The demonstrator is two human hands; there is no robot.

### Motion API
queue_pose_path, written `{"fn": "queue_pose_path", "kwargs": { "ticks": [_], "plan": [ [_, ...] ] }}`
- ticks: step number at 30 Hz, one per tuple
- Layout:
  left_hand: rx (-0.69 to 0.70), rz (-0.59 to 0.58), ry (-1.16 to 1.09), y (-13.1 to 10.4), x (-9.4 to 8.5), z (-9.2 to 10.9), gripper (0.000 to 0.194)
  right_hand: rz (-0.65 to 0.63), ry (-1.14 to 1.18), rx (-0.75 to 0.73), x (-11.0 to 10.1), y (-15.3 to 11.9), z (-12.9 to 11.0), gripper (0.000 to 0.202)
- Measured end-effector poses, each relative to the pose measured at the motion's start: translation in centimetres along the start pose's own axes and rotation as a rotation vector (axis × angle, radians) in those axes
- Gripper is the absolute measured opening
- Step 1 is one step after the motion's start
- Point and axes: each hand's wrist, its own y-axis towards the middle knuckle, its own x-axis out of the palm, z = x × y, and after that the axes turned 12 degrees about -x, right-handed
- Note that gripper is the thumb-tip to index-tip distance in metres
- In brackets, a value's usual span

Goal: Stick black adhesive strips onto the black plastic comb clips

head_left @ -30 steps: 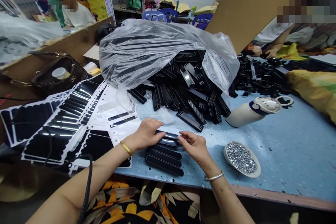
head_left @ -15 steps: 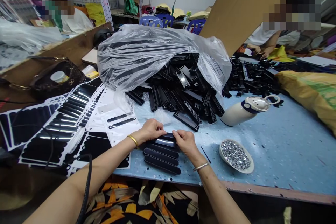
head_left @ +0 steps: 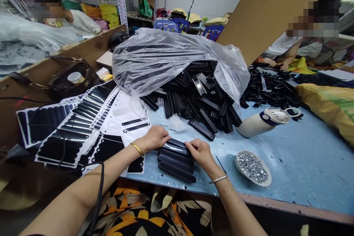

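Note:
Several long black strips [head_left: 177,169] lie side by side on the blue table in front of me. A glossy black strip [head_left: 177,149] is at the far end of this row, between my hands. My left hand [head_left: 156,137] pinches the left end of a black piece there, its fingertips pressed together. At the right end, my right hand [head_left: 199,151] has its thumb and index finger closed on the same piece. Beyond my hands, a heap of black comb-like parts [head_left: 204,99] spills from a clear plastic bag [head_left: 155,59].
Sheets of black stickers [head_left: 66,132] lie at left, near a brown handbag [head_left: 72,81]. To the right are a bowl of small silvery pieces [head_left: 253,167] and a cream bottle [head_left: 254,124]. Two people sit beyond, one by a cardboard sheet [head_left: 265,18].
The whole view has shifted, so the scene sits slightly further right. Both hands remain at the far end of the row, with the fingers of my right hand a little more extended.

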Motion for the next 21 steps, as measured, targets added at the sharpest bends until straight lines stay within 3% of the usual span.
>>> {"fn": "queue_pose_path", "kwargs": {
  "ticks": [4, 7, 9, 13, 21],
  "plan": [
    [0.121, 0.032, -0.122, -3.9, -0.6, -0.1, 0.030, -0.003, -0.002, 0.008, -1.5, -2.1, -0.9, 0.040],
    [0.198, 0.004, -0.247, -5.9, 0.1, -0.3, 0.091, 0.031, 0.010, 0.029, -2.0, -3.7, -2.0, 0.040],
    [0.197, -0.041, -0.270, -6.3, 0.9, -0.6, 0.110, 0.046, -0.016, -0.035, -1.9, -4.6, -2.4, 0.045],
    [0.193, -0.087, -0.303, -6.3, 1.4, -1.2, 0.111, 0.040, -0.094, -0.249, -1.4, -6.1, -2.4, 0.061],
    [0.177, -0.015, -0.092, -6.2, 0.1, -2.6, 0.129, -0.008, -0.129, -0.401, -3.8, -8.7, -1.6, 0.094]
  ]
}}
